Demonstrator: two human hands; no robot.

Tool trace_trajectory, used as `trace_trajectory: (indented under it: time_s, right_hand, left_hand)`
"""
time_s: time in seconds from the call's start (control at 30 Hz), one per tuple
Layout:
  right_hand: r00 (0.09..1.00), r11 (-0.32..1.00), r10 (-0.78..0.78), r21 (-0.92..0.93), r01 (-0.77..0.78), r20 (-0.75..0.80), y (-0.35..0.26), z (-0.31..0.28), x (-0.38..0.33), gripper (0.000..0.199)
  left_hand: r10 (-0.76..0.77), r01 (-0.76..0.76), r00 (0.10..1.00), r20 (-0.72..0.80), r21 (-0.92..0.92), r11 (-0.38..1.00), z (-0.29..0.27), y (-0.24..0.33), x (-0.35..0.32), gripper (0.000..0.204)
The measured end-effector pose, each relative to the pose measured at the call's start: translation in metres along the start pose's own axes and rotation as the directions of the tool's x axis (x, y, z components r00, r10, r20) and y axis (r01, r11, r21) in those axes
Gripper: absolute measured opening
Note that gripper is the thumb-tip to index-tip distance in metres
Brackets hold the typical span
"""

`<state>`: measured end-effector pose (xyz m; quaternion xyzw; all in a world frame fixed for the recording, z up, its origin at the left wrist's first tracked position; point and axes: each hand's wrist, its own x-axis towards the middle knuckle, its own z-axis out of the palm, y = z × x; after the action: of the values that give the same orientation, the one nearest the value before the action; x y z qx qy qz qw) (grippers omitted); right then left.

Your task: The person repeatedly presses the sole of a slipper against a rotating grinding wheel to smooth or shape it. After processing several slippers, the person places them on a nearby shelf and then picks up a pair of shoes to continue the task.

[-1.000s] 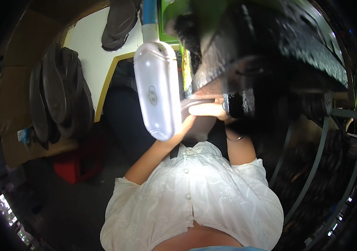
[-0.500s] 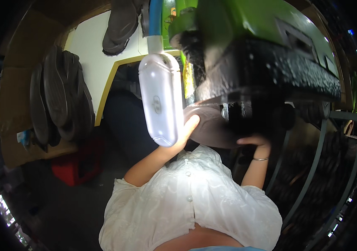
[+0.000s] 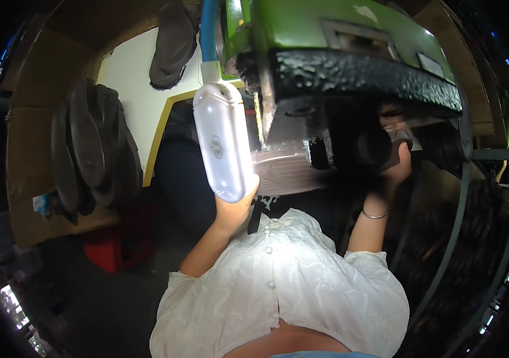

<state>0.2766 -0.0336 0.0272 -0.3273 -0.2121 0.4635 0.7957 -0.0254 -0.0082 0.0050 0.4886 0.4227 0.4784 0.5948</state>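
Brown cardboard (image 3: 31, 146) walls off the left of the frame, and a white bench (image 3: 132, 62) with a yellow edge (image 3: 160, 122) fills the upper left. Several dark brown soles (image 3: 90, 146) stand bunched against the cardboard at left, and more dark soles (image 3: 172, 51) lie on the bench at upper left. Below the bunched ones, a red object (image 3: 117, 244) sits in shadow. A green machine (image 3: 344, 27) with a rough black lower band (image 3: 368, 77) takes up the upper right; metal bars (image 3: 496, 154) show at the right side.

Just left of the frame's middle, a white lamp (image 3: 221, 140) hangs from a blue neck (image 3: 209, 33). Beside it, under the machine, a ridged brown sole (image 3: 287, 173) lies crosswise, its right part lost in shadow.

Both hands are apart. The left hand (image 3: 236, 206) is at the sole's left end, partly hidden behind the lamp, so its grip cannot be told. The right hand (image 3: 396, 172), with a bracelet (image 3: 375, 215) at its wrist, is right of centre, its thumb upright against something dark; what its fingers close on cannot be told. A white blouse (image 3: 278, 268) fills the lower middle.
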Motion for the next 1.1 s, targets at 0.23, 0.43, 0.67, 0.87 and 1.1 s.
trace_trajectory:
  time_s: [0.23,0.43,0.67,0.87,1.1]
  right_hand:
    - [0.988,0.989,-0.139,0.067,0.135,0.068,0.014,0.04,0.007,0.052]
    - [0.987,0.998,-0.003,-0.056,0.013,0.162,0.033,0.061,0.001,0.054]
    - [0.994,0.996,-0.013,0.084,0.003,0.109,0.091,0.075,-0.039,0.055]
    - [0.985,0.997,0.031,-0.069,-0.019,0.172,0.115,0.089,-0.064,0.05]
    - [0.933,0.929,0.156,-0.369,-0.027,0.324,0.094,0.096,-0.05,0.055]
  left_hand:
    - [0.032,-0.032,0.999,-0.012,0.06,0.998,-0.023,-0.02,-0.007,0.033]
    - [0.125,-0.12,0.983,-0.136,0.042,0.992,-0.047,-0.016,-0.017,0.03]
    - [0.193,-0.16,0.946,-0.261,0.142,0.977,-0.099,0.0,-0.02,0.032]
    - [0.033,-0.046,0.951,-0.308,-0.035,0.998,-0.132,-0.016,-0.021,0.031]
    - [-0.364,0.366,0.93,-0.042,0.161,0.917,-0.131,-0.055,-0.021,0.028]
